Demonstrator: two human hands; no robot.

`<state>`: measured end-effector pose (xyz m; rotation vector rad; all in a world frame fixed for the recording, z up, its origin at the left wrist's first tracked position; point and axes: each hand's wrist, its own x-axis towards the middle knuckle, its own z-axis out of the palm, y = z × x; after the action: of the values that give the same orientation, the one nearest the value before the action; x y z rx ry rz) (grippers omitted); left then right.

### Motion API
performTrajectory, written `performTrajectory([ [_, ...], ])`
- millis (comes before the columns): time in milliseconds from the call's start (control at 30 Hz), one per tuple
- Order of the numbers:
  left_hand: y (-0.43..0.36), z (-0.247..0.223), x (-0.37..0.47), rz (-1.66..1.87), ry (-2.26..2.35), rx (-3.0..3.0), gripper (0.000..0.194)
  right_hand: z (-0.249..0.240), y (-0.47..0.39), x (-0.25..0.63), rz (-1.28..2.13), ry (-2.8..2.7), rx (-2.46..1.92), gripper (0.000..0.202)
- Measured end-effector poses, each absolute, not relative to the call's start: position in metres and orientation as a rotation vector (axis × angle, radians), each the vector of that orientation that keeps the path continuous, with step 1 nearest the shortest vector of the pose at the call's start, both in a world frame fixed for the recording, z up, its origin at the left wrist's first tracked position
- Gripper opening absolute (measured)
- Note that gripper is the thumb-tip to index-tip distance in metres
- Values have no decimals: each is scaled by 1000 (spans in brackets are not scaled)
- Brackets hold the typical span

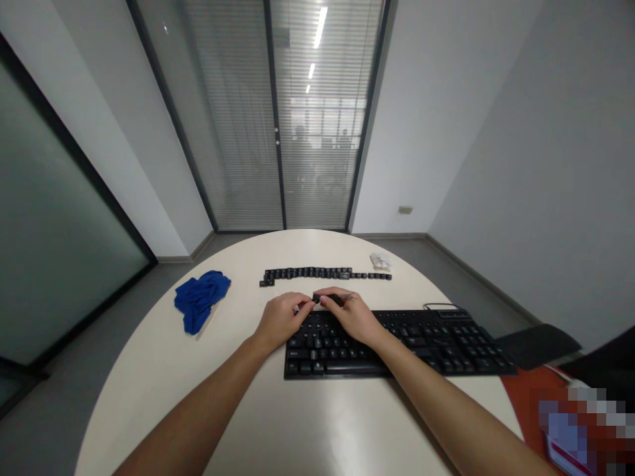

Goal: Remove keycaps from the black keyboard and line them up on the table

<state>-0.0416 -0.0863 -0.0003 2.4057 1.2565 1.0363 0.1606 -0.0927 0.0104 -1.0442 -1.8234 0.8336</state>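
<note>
My left hand (284, 320) is closed in a pinch above the upper left corner of a black keyboard (357, 369). A small black piece that looks like a keycap (316, 298) sits between its fingertips and my right thumb. My right hand (358, 320) is curled over the keyboard's top rows. Within its fingers shows a dark object (337, 299) with a thin grey end, partly hidden. Behind both hands, loose black keycaps (310, 272) stand lined up in rows on the table. Part of the keyboard is covered by my right hand and forearm.
A crumpled blue cloth (202, 297) lies to the left on the round cream table (163, 390). A small clear bag (381, 261) rests at the back right. The keyboard cable (444, 305) loops behind it. A dark chair part (538, 345) stands beyond the right edge.
</note>
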Motion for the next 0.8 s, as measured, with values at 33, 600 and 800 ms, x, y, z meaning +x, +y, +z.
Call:
performTrajectory([
  [33, -87, 0, -42, 1033, 1244, 2430, 16, 11, -92, 161, 845, -1819, -1048, 27],
  [600, -84, -7, -43, 1237, 1141, 2391, 15, 12, -91, 163, 884, -1807, -1056, 20],
  [800, -87, -2, -41, 1239, 1060, 2361, 18, 6, -90, 162, 914, -1784, -1042, 18],
])
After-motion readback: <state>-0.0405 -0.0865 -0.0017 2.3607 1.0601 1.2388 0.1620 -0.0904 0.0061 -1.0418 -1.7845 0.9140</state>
